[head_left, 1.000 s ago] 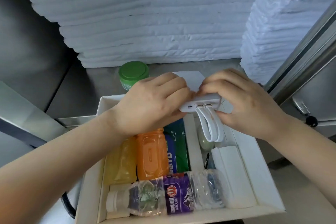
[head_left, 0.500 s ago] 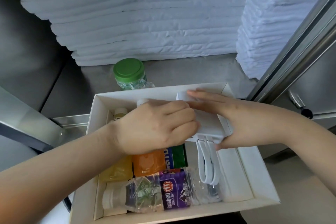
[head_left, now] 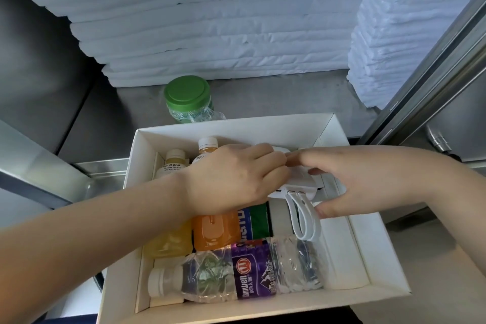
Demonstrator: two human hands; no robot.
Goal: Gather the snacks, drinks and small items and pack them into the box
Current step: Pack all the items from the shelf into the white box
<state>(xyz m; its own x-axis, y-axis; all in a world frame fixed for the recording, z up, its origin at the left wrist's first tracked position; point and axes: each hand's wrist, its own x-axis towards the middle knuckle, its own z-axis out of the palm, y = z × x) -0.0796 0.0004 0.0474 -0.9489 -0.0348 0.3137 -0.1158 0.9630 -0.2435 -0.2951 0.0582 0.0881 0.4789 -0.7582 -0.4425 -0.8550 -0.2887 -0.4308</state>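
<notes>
Two stacks of folded white linen [head_left: 210,34] stood at the back of a grey steel counter [head_left: 276,92]. An open white cardboard box [head_left: 236,126] sat at the near edge of the counter, and both hands were inside it. The left hand [head_left: 231,179] reached in from the left, its fingers curled over the left end of a white power bank [head_left: 299,187]. The right hand [head_left: 349,179] met it from the right and held the same item, with fingers laid along the far side and the thumb at the near side. The power bank lay between the two hands over the right-hand section of the box; whether it rested on the insert below could not be determined. Its two white cable loops [head_left: 305,221] hung towards a clear water bottle with a purple label [head_left: 236,276], which lay across the near end. An orange juice bottle [head_left: 213,231], a yellow juice bottle [head_left: 171,242] and a green packet [head_left: 259,221] lay side by side under the left hand. A green-lidded jar [head_left: 187,92] stood just behind the box.
</notes>
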